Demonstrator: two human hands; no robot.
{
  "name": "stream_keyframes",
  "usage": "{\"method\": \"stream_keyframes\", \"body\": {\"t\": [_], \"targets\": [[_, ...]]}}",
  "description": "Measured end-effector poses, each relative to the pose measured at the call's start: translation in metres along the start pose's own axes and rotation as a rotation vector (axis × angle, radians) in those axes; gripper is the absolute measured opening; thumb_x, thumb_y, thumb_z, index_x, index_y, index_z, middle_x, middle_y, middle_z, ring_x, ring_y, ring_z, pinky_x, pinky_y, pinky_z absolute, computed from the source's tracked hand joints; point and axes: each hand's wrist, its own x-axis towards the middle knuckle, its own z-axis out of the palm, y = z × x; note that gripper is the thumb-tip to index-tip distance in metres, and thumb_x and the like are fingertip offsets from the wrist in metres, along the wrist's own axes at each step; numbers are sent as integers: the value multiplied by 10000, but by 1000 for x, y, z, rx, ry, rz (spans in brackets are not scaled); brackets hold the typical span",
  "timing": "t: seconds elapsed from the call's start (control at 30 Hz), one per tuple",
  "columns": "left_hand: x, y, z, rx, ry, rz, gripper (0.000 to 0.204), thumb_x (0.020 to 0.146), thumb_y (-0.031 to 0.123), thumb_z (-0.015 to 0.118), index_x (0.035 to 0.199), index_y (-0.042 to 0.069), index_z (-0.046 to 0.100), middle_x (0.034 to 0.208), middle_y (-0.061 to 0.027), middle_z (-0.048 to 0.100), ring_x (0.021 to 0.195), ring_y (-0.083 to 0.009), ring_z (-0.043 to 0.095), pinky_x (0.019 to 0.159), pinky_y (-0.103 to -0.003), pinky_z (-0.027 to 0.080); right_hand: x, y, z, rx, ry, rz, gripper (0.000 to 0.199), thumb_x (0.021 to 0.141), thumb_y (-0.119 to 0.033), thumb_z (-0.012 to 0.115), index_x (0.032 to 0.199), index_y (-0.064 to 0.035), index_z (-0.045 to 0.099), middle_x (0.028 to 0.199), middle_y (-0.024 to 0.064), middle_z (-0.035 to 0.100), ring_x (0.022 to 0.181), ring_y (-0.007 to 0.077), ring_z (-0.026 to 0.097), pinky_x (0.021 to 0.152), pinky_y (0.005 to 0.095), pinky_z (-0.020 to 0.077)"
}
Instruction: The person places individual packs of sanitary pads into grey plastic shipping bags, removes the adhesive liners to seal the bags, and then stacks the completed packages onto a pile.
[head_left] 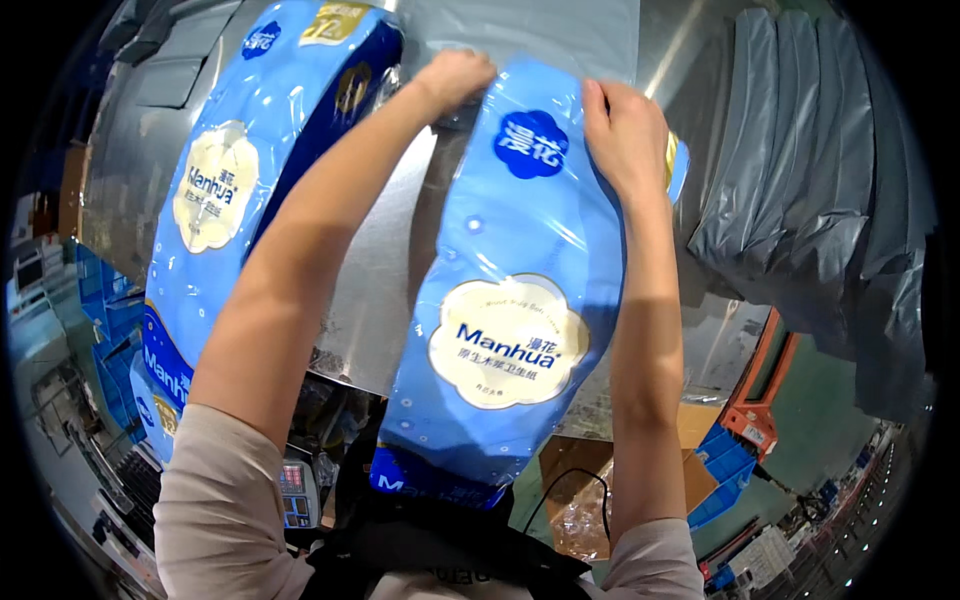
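A long blue plastic pack of toilet paper [520, 230] with a cream flower-shaped label lies before me. Its near end hangs over the table edge, close to my body. At its far left corner, my left hand [455, 80] is closed on the plastic, its fingertips partly hidden. My right hand [628, 135] grips the far right edge, thumb on top and fingers out of sight underneath. To the left, a second blue pack [275, 110] of the same kind lies apart from both hands, beyond my left forearm.
The metal table [370, 280] carries a pile of grey plastic bags [770, 160] drooping over its right edge. Another grey bag [540, 25] lies flat at the far side. Below right are an orange metal frame [755, 405] and a blue crate [715, 485]; a keypad device [298, 495] sits below left.
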Motion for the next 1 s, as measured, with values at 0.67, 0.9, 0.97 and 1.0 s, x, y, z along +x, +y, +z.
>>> {"method": "stream_keyframes", "body": {"t": [0.67, 0.9, 0.97, 1.0], "targets": [[-43, -16, 45, -843, 418, -927, 327, 703, 229, 622, 975, 50, 591, 909, -134, 624, 888, -283, 598, 761, -334, 459, -5, 115, 76, 639, 434, 634, 223, 765, -109, 480, 844, 49, 616, 753, 145, 616, 700, 164, 540, 655, 299, 432], [-39, 0, 10, -665, -7, -844, 277, 752, 266, 515, 912, 63, 615, 877, -233, 601, 865, -395, 569, 754, -446, 448, -13, 130, 80, -17, 166, 453, 179, 768, -159, 519, 789, -22, 633, 762, 193, 623, 741, 339, 609, 644, 399, 460], [-52, -4, 14, -617, -86, -722, 277, 756, 253, 503, 925, 64, 615, 864, -243, 597, 865, -397, 568, 743, -457, 448, -19, 110, 70, -166, -28, 459, 178, 779, -170, 495, 791, -61, 636, 807, 192, 620, 789, 362, 595, 660, 425, 464], [-55, -1, 15, -609, -96, -688, 271, 759, 243, 497, 926, 66, 616, 865, -244, 596, 860, -397, 569, 738, -458, 450, -24, 103, 61, -251, -122, 466, 181, 784, -175, 484, 792, -81, 638, 829, 191, 618, 814, 373, 588, 669, 438, 465]]}}
